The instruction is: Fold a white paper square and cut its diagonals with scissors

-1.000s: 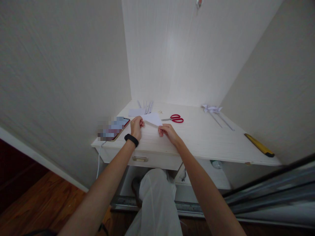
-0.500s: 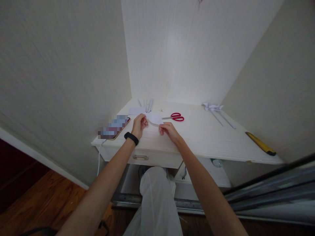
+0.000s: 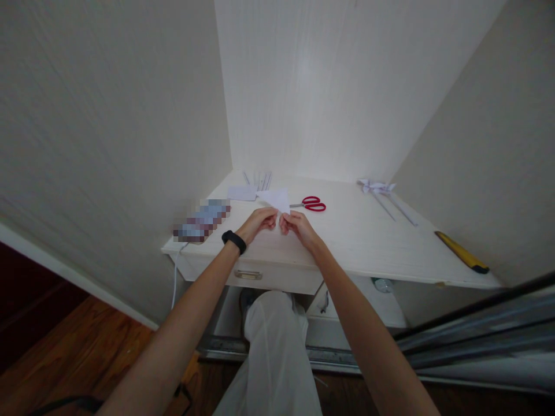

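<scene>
A small sheet of white paper [image 3: 276, 199] is held up over the desk between my two hands. My left hand [image 3: 262, 222], with a black band on the wrist, pinches the paper's near edge. Close beside it, my right hand [image 3: 297, 225] grips the near right corner with fingers curled. Behind the right hand lie red-handled scissors [image 3: 314, 203], their blades partly hidden by the paper. Another piece of white paper [image 3: 241, 193] lies flat to the left, and several thin rolled paper sticks [image 3: 265, 180] rest behind it.
At the left edge lies a blurred phone [image 3: 203, 221] with a white cable [image 3: 175, 277] hanging down. Paper pinwheel-like shapes on sticks [image 3: 376, 187] lie at the back right. A yellow and black cutter [image 3: 461, 252] lies near the right wall. Walls enclose the desk [image 3: 359, 242] on three sides.
My left hand has moved right along the paper, close to my right hand. The paper has turned and now points up and away from me. My right hand has barely moved.
</scene>
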Tool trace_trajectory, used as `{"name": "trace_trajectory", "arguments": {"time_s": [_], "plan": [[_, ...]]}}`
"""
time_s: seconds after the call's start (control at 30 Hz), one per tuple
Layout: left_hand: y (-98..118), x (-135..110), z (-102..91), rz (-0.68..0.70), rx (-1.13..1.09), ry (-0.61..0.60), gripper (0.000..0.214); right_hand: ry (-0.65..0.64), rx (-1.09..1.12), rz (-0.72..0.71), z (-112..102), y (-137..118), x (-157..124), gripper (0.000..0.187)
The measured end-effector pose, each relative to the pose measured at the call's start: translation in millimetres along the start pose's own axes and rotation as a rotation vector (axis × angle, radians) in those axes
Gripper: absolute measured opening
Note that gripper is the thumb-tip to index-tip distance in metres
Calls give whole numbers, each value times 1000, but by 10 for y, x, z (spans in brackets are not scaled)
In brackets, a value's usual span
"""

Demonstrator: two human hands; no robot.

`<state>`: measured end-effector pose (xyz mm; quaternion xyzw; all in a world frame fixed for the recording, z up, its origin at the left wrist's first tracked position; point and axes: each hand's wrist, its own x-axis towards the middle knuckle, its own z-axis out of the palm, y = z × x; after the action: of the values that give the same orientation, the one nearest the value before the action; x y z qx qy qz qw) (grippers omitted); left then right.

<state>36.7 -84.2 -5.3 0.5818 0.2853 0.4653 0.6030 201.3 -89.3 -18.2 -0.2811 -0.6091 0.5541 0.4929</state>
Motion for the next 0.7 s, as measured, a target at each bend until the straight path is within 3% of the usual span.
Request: {"name": "trace_trajectory", "arguments": {"time_s": [0.37, 0.7], "plan": [[3, 1, 45, 5, 78, -5, 27, -42, -101, -10, -2, -28, -14, 36], [6, 10, 22, 75, 15, 187, 19, -23, -137, 40, 9, -53, -17, 31]]}}
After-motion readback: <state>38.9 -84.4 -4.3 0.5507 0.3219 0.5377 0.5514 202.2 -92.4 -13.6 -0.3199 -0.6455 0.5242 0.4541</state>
